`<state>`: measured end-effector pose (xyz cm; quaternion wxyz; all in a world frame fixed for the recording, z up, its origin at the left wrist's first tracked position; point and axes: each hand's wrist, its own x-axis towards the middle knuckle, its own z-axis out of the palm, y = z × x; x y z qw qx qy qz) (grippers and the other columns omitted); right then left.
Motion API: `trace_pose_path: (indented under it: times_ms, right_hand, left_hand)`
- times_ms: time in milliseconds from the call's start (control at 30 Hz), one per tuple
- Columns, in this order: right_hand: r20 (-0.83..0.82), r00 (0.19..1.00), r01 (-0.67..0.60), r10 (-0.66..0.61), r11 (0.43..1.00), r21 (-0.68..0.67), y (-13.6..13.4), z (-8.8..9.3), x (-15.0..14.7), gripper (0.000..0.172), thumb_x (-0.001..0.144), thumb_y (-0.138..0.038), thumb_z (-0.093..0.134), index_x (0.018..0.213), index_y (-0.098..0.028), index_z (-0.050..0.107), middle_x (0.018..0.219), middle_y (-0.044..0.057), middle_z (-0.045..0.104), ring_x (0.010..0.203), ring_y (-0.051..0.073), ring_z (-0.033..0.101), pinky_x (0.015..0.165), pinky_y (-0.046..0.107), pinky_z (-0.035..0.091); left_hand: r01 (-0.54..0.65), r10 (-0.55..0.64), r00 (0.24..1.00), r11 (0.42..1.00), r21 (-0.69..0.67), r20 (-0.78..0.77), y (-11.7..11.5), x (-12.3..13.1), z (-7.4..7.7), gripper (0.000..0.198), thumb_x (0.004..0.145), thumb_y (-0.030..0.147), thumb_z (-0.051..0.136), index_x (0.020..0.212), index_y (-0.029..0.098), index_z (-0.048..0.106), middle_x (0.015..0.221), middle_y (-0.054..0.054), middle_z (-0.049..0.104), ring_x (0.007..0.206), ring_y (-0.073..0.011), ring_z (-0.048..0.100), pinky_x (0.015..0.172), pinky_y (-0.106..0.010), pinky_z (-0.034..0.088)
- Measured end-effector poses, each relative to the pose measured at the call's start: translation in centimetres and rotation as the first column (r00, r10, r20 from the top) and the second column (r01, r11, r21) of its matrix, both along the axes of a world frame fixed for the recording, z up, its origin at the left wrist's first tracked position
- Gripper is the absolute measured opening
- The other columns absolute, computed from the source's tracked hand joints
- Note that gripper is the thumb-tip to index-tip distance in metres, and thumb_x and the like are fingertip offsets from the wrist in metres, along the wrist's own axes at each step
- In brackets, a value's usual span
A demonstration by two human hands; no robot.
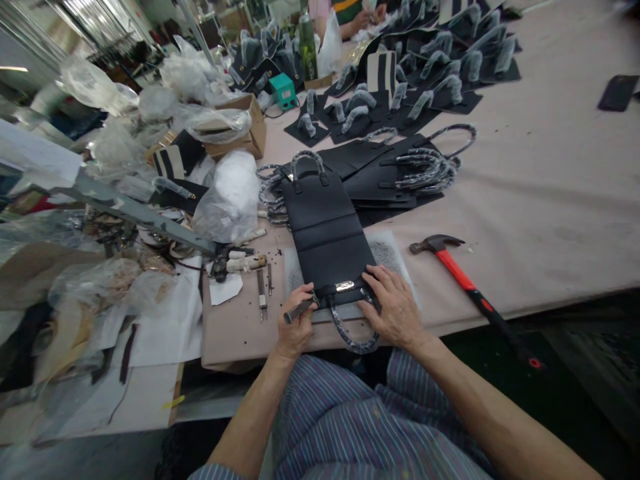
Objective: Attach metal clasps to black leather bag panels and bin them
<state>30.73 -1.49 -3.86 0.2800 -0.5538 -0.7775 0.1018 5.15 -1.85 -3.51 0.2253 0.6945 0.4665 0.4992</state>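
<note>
A black handbag panel [327, 233] lies across a pale board [397, 257] at the table's front edge, with a wrapped handle at either end. My left hand [299, 323] is closed around a short dark metal punch [299, 311] at the panel's near left corner. My right hand [393, 303] rests on the near right corner, fingers spread, thumb beside the near handle [357, 343]. Between the hands a shiny metal clasp [345, 287] sits on the panel. To the right lies a claw hammer [463, 280] with a red and black handle.
Stacked black panels [385, 170] with wrapped handles lie behind. Left are slim metal tools [261, 293], a cardboard box [257, 127], plastic bags [230, 193] and a slanted metal bar [145, 220]. Farther back are more bag parts [410, 100], a green bottle [307, 47] and another person's hands [363, 20].
</note>
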Motion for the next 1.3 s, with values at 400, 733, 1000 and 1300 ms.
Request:
trace_pose_path:
  times_ms: [400,733,1000,1300]
  right_hand:
    - [0.003,1.0,0.001,-0.001,1.0,0.0,0.0,-0.1,0.0,0.052,0.093,-0.039,0.058,0.14,-0.016,0.052,0.15,0.015,0.05,0.141,0.038,0.041,0.116,0.059,0.033]
    - [0.002,1.0,0.012,-0.012,1.0,-0.006,0.0,-0.2,-0.1,0.054,0.093,-0.038,0.057,0.142,-0.017,0.051,0.15,0.015,0.05,0.141,0.038,0.041,0.117,0.059,0.033]
    - [-0.008,1.0,0.004,-0.004,1.0,-0.002,0.0,0.2,-0.1,0.054,0.091,-0.037,0.058,0.14,-0.015,0.053,0.15,0.015,0.05,0.141,0.038,0.041,0.116,0.059,0.034]
    - [-0.027,1.0,0.001,-0.001,1.0,0.012,0.0,-0.1,-0.1,0.053,0.091,-0.037,0.058,0.141,-0.018,0.053,0.148,0.015,0.051,0.139,0.039,0.043,0.115,0.06,0.034]
  left_hand:
    - [-0.056,0.058,0.998,0.997,-0.045,0.03,-0.1,0.4,-0.2,0.008,0.098,0.022,0.06,0.106,0.022,0.061,0.119,-0.01,0.072,0.114,-0.0229,0.069,0.1,-0.047,0.057]
    - [0.001,0.0,1.0,0.998,-0.066,0.009,1.0,0.5,0.2,0.007,0.099,0.024,0.058,0.105,0.022,0.059,0.114,-0.01,0.072,0.112,-0.0227,0.069,0.099,-0.046,0.057]
    - [0.022,-0.022,1.0,0.999,-0.029,-0.018,1.3,0.6,0.2,0.007,0.099,0.022,0.058,0.105,0.022,0.058,0.114,-0.009,0.071,0.11,-0.0219,0.069,0.098,-0.044,0.057]
    - [0.021,-0.024,0.998,0.999,-0.045,-0.063,1.9,0.9,0.3,0.007,0.098,0.025,0.056,0.102,0.021,0.059,0.108,-0.009,0.071,0.103,-0.021,0.069,0.092,-0.04,0.057]
